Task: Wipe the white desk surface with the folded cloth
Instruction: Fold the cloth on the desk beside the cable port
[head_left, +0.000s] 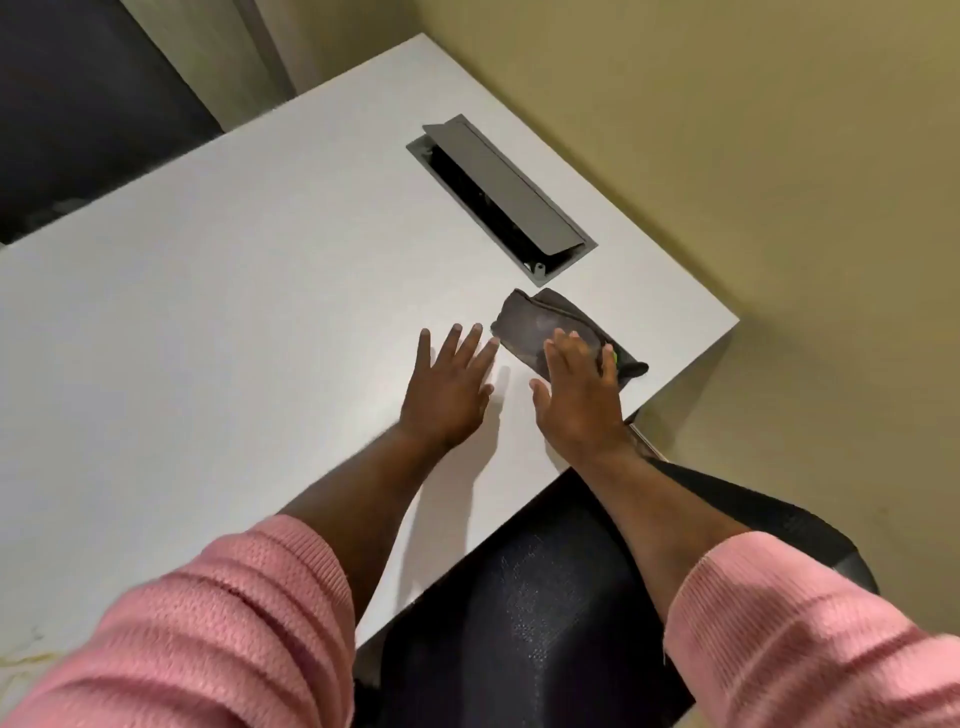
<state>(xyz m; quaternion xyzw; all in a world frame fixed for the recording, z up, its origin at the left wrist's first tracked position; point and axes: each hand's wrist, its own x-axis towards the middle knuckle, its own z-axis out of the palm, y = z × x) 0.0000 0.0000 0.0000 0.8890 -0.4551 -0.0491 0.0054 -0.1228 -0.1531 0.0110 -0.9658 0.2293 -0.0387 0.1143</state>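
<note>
My right hand (579, 395) lay flat, palm down, with its fingers together and stretched out over the near end of the dark grey folded cloth (550, 332), pressing on it rather than gripping it. The cloth sat on the white rectangular desk surface (234, 322), right of the frame's centre, near the desk's right-hand corner and just below the end of the grey metal cable-port flap (506, 187), which was set into the desktop and tilted open over a dark slot. A small bright green spot showed at the cloth's right edge, beside my little finger; I could not tell what it was.

My left hand (449, 389) rested on the bare desk just to the left of the cloth, palm down, fingers spread wide and holding nothing. Its fingertips reached nearly to the cloth's left corner; I could not tell whether they touched it.

Both forearms ran up from the lower edge of the frame, each in a pink knitted sleeve (208, 639) pushed back from the wrist. Beneath my right arm, in the lower middle of the frame, was the dark mesh seat of a chair (545, 597). A yellowish wall (779, 156) filled the right side.
</note>
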